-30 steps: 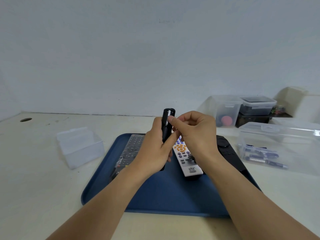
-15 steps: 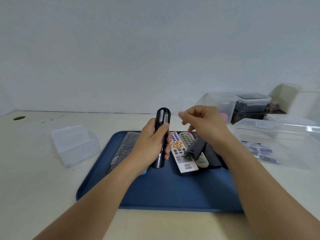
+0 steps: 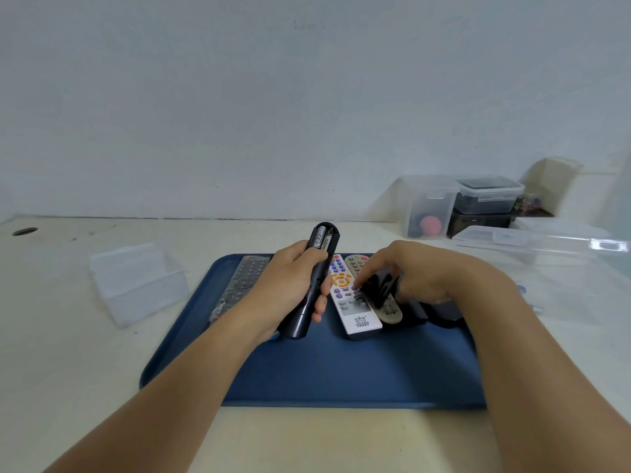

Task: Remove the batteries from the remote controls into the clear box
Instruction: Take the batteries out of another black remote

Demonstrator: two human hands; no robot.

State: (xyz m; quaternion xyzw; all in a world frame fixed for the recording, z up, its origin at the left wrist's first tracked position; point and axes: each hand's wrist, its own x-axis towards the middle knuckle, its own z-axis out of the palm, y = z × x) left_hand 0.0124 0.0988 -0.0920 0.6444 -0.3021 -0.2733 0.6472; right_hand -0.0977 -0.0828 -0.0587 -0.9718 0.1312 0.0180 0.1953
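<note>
My left hand point(image 3: 290, 288) grips a slim black remote point(image 3: 312, 285) upright over the blue tray point(image 3: 341, 370). Its back is uncovered and two batteries point(image 3: 322, 237) show at the top end. My right hand point(image 3: 430, 278) is low over the tray, fingers around a blurred black battery cover point(image 3: 377, 288) that rests on the white remote point(image 3: 351, 302) and the grey remote point(image 3: 386, 307). A black remote in a plastic sleeve point(image 3: 242, 285) lies at the tray's left. The small clear box point(image 3: 136, 285) stands open on the table left of the tray.
Another dark remote point(image 3: 440, 310) lies under my right wrist. A large clear lidded box point(image 3: 553, 261) with pens sits to the right. Stacked plastic containers point(image 3: 461, 206) stand at the back right against the wall. A cable hole point(image 3: 24, 231) is at the far left.
My right hand pulled the cover off the black remote's back and carried it down onto the remotes on the tray. The batteries now show. My left hand lowered slightly.
</note>
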